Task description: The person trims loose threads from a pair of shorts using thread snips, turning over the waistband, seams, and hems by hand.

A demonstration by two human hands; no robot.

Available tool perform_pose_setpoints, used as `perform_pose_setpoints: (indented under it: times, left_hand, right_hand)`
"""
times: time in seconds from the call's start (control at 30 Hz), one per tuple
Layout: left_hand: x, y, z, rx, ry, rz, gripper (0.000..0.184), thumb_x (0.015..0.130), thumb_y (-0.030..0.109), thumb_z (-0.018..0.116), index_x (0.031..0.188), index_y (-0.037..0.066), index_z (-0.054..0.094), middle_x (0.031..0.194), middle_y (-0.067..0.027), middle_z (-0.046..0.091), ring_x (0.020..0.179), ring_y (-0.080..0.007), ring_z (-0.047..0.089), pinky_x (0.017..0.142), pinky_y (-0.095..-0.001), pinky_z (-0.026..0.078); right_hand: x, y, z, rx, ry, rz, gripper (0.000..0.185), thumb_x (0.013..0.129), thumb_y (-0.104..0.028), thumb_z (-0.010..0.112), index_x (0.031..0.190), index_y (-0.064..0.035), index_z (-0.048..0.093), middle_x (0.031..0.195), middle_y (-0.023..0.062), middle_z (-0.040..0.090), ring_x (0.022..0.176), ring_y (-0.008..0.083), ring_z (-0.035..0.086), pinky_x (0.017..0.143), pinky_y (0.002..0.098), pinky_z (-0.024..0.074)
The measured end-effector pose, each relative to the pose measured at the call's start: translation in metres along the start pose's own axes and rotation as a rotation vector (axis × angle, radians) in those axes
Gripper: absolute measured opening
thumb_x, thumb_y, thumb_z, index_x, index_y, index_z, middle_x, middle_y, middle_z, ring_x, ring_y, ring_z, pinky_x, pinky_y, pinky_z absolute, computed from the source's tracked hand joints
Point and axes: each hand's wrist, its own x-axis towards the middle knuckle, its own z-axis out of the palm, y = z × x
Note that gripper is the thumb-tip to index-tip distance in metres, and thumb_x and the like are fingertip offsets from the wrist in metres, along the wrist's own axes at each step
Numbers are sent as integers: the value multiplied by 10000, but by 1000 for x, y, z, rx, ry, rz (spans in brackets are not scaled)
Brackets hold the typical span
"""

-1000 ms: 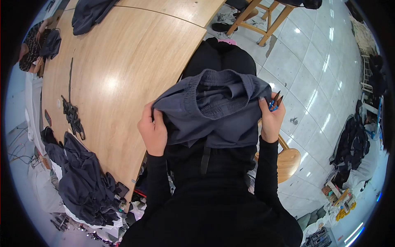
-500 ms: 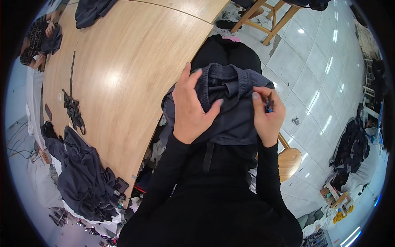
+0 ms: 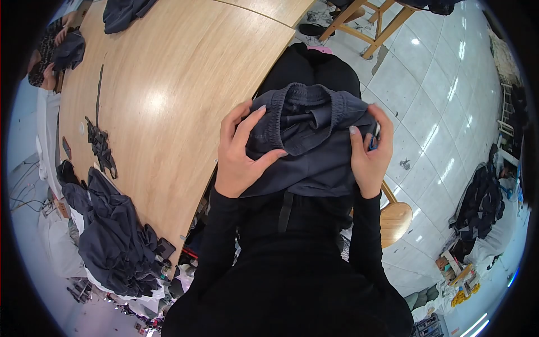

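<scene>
A wooden table spans the left, black straps lying on it. A wooden stool stands at top right on pale floor tiles; dark cloth lies heaped at far right.

Elastic-waist garment: solid dark slate grey. Small hand tool, mostly hidden: blue shows. Wearer's sleeves and trousers: black. Surface: pale honey-beige, with streaked wood grain. Floor: white tiles, crossed by a grid of darker lines. Round wooden seat: yellow-tan. Heaped cloth: dark slate grey. Strap bundle: black. Co-worker's clothing: black, carries a small lighter pattern. Item beyond the trousers: pink.
</scene>
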Motion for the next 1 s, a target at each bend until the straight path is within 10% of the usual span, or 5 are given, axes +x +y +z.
perform_pose_setpoints:
  times: [0.13,0.3,0.53,0.8,1.0]
  left_hand:
    - [9,-19,-11,312,-192,183,471,786,76,916,1237,111,785,1218,-58,733,1099,-304,668,924,-444,488]
    - [64,9,-25,100,249,141,255,828,52,892,1062,45,790,944,-125,729,871,-334,692,795,-413,530]
    - [103,-26,-25,182,322,89,416,1007,81,753,1400,-16,654,1353,-217,694,1234,-407,686,1059,-444,536]
    - [-26,-30,-26,165,339,-152,205,974,-12,760,1178,-18,752,1097,-140,757,1005,-262,720,926,-358,550]
    - [-40,18,16,-14,-75,239,384,750,72,942,1074,63,734,1057,-113,712,918,-310,665,805,-406,501]
  right_hand:
    - [11,22,-3,-82,-126,13,272,927,-70,825,1174,10,745,990,103,781,937,220,753,880,322,556]
    - [36,-6,-15,21,-135,166,254,993,-126,797,1202,11,748,1051,98,800,1009,171,739,905,314,542]
    - [50,10,2,50,-99,-15,357,1022,-55,717,1372,11,690,1295,126,776,1221,197,709,1077,321,500]
    - [-23,57,-25,10,-79,333,287,1022,-83,732,1294,9,735,1129,53,776,936,86,654,779,228,484]
    - [-15,59,-16,47,-136,258,253,1044,-138,735,1241,21,739,1050,54,745,962,137,667,845,280,533]
